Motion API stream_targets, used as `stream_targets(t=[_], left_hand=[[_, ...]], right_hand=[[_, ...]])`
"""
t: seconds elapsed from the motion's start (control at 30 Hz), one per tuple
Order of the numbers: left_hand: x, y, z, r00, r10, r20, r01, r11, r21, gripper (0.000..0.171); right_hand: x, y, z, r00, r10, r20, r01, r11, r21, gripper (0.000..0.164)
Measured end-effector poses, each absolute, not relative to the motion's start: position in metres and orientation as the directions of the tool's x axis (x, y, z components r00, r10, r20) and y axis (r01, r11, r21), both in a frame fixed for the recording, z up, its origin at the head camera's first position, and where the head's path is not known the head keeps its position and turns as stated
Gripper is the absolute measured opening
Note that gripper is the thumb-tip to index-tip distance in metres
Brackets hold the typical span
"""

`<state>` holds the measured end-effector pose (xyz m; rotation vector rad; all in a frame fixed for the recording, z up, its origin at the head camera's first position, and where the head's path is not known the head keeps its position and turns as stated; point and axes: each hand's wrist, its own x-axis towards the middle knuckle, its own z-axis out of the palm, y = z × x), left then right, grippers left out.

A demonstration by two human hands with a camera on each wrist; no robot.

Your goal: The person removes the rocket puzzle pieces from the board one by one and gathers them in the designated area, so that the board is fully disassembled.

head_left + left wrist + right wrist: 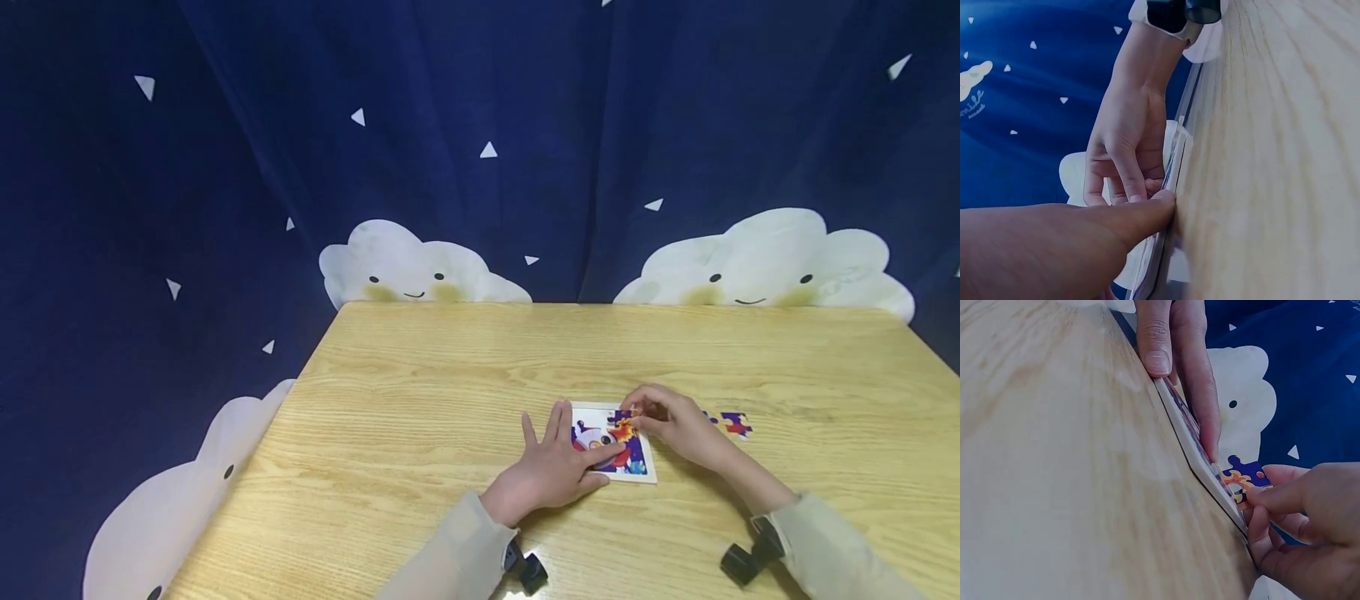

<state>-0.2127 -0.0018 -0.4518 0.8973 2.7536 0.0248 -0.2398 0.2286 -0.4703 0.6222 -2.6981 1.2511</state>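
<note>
A square jigsaw board with a white frame (651, 479) lies on the table, showing a partly assembled, colourful picture. My left hand (551, 471) rests across its left part with fingers spread; the index finger reaches over the picture and the thumb lies at the near edge. At the board's far right corner, my right hand (678, 423) pinches a purple jigsaw piece with orange flames (1249, 474) between thumb and fingers. In the right wrist view this piece is tilted up over the board's edge, partly covered by the fingertips.
Loose jigsaw pieces (737, 424) in purple and red lie just right of the board, partly behind the right hand. The wooden table (420, 375) ends at a dark blue curtain (450, 100) with clouds and white triangles.
</note>
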Motion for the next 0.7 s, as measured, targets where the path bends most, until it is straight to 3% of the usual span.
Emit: stream_targets(t=[0.4,0.7], left_hand=[[-0.2143,-0.0001,-0.451,-0.78,0.57,-0.259,0.567,0.818,0.093,0.049],[-0.2127,-0.0003,-0.4489,-0.785,0.571,-0.242,0.569,0.818,0.085,0.049]], right_hand=[[-0.2432,0.2349,-0.4684,-0.952,-0.274,0.14,-0.261,0.481,-0.837,0.02],[-0.2436,0.2366,-0.4661,-0.956,-0.277,0.097,-0.219,0.451,-0.865,0.022]])
